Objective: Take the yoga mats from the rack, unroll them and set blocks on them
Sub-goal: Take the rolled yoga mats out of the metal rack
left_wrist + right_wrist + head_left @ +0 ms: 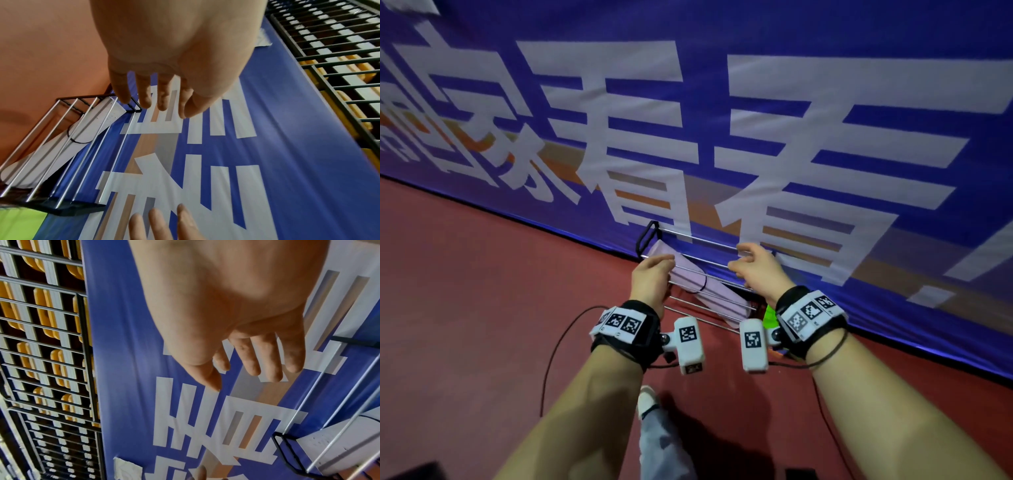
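1. While both hands hover over the rack (709, 270), neither one holds anything that I can see.
2. Left hand (650, 277): fingers loosely curved and spread. The left wrist view shows the fingertips (144, 99) hanging free above the rack's near end, gaps between them, nothing in the grip.
3. Right hand (753, 267): relaxed, fingers slightly bent and apart. The right wrist view shows the palm empty in front of the banner (127, 369). From the head view its fingertips sit over the upper rails; I can't tell whether they touch.
4. Yoga mat (702, 284): pale lilac, rolled up, lying inside the rack under the silver rails, a thin black band around its middle. It runs diagonally from the rack's far-left end toward the near-right end. Still rolled, still in the rack.
5. Rack: low black frame with silver horizontal bars, standing on the red floor (465, 291) against the base of the blue banner with big white characters.
6. Something bright green (768, 317) sits just past the rack's right end, mostly hidden by my right wrist unit; I can't tell what it is.
7. Both wrists carry black straps with white marker-tagged camera units, cables trailing down. One shoe (647, 399) and a trouser leg show between the forearms.
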Available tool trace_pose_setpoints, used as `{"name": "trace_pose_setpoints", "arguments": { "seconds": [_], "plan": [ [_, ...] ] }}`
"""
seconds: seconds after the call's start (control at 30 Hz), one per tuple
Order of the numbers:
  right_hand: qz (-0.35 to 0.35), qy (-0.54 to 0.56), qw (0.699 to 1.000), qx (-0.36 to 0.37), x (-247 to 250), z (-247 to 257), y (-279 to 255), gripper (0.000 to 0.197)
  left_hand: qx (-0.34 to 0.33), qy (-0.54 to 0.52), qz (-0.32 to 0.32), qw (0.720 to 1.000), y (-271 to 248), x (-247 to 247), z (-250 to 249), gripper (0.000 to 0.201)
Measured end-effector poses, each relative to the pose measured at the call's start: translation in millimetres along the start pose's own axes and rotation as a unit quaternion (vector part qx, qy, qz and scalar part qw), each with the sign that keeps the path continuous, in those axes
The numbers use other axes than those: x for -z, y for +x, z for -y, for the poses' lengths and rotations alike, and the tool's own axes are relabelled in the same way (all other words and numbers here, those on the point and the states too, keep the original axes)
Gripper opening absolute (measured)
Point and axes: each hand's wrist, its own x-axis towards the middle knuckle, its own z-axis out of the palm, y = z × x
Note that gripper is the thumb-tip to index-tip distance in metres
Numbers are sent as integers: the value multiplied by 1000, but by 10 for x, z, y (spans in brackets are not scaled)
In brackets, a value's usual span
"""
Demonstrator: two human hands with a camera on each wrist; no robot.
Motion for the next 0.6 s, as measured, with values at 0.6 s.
{"name": "trace_pose_setpoints", "arguments": {
  "seconds": [0.6],
  "plan": [
    [-65,1,985,-158,-1073,21,2564,42,90,179,54,978,3643,34,224,18]
  ]
}}
